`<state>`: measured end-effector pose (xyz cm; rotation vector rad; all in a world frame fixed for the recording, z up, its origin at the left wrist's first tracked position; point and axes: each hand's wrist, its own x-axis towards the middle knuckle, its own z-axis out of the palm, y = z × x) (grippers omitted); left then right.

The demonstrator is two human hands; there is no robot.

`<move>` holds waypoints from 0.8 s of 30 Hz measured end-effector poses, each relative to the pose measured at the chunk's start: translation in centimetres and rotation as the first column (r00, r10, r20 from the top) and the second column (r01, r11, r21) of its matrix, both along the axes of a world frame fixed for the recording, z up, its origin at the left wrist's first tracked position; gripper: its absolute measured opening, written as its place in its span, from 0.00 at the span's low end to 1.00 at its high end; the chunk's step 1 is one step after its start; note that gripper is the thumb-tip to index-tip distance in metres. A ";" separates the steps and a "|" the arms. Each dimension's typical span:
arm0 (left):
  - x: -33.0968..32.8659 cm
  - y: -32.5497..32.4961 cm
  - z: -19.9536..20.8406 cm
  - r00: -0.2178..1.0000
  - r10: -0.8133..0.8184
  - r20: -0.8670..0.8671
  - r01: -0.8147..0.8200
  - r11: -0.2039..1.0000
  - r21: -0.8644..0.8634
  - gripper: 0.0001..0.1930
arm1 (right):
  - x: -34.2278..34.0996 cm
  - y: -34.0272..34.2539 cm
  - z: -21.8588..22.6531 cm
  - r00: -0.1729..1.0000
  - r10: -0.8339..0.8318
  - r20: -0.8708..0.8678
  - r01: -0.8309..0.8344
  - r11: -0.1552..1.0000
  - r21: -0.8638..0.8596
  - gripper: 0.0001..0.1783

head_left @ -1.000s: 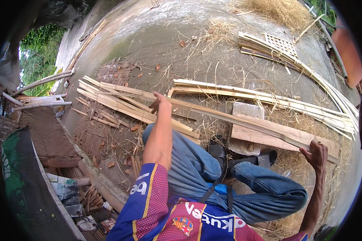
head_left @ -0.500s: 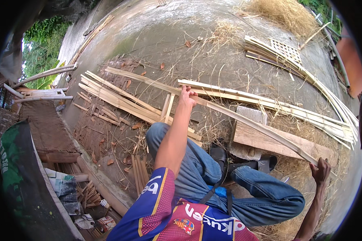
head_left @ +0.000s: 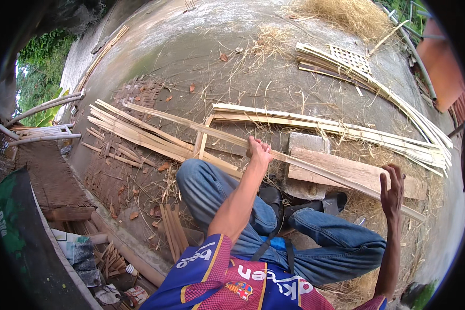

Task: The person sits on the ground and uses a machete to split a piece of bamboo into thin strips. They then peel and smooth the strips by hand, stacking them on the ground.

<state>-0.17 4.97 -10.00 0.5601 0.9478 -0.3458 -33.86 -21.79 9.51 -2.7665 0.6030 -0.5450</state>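
A long, thin bamboo strip (head_left: 325,174) slants across in front of me, from the upper left down to the lower right. My left hand (head_left: 260,150) is closed round it near its middle. Toward the strip's right end, my right hand (head_left: 392,188) has its fingers raised and spread; the strip passes by its palm, and whether they touch I cannot tell. Under the strip's right half lies a thick wooden plank (head_left: 356,168), resting on a pale concrete block (head_left: 309,140). The strip's left half runs above a bundle of split bamboo (head_left: 134,135) on the ground.
Beyond the plank lie more bamboo slats (head_left: 320,123), with another long bundle (head_left: 341,67) farther right. A heap of dry shavings (head_left: 351,15) is at the back. Woven matting (head_left: 139,90) and short sticks (head_left: 120,154) lie to the left, near a green-black sheet (head_left: 28,243).
My left hand has slid rightward along the bamboo strip. My right hand has let go near the strip's end, its fingers opening and lifting. The whole view has shifted slightly.
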 end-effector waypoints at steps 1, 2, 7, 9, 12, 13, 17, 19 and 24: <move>-1.6 -1.4 0.6 1.000 0.020 0.002 -0.020 1.000 -0.011 0.22 | 3.2 2.7 0.1 0.999 0.040 0.019 -0.041 0.996 0.073 0.14; -3.3 -3.0 1.8 1.000 0.004 0.003 -0.003 0.999 -0.051 0.22 | 5.7 4.5 0.1 0.990 0.143 0.008 -0.143 0.988 0.058 0.15; -9.3 -6.7 5.8 0.993 -0.041 0.110 0.049 0.996 -0.069 0.20 | 14.5 10.0 -4.5 0.847 0.384 -0.369 -0.301 0.917 0.263 0.36; -9.2 -5.4 6.6 0.979 -0.078 0.188 0.100 0.989 -0.109 0.20 | 15.8 9.2 -4.9 0.720 0.547 -0.427 -0.204 0.755 0.623 0.32; -8.6 -3.7 7.5 0.936 -0.126 0.328 0.182 0.972 -0.146 0.23 | 15.7 10.1 -6.0 0.695 0.633 -0.341 -0.172 0.607 0.776 0.27; -8.4 -3.2 7.8 0.915 -0.142 0.377 0.213 0.965 -0.154 0.25 | 15.2 10.8 -6.5 0.746 0.576 -0.335 -0.215 0.683 0.698 0.26; -7.9 -0.9 10.8 0.824 -0.240 0.514 0.335 0.937 -0.099 0.35 | 13.6 11.5 -5.3 0.889 0.358 -0.284 -0.222 0.882 0.417 0.22; -4.9 2.0 9.9 0.902 -0.135 0.410 0.172 0.983 -0.057 0.52 | 12.7 10.7 -4.2 0.911 0.283 -0.300 -0.192 0.935 0.299 0.22; 1.8 6.9 12.3 0.909 -0.125 0.398 -0.015 0.943 0.332 0.55 | 9.6 8.0 -4.3 0.954 0.208 -0.215 -0.175 0.971 0.162 0.19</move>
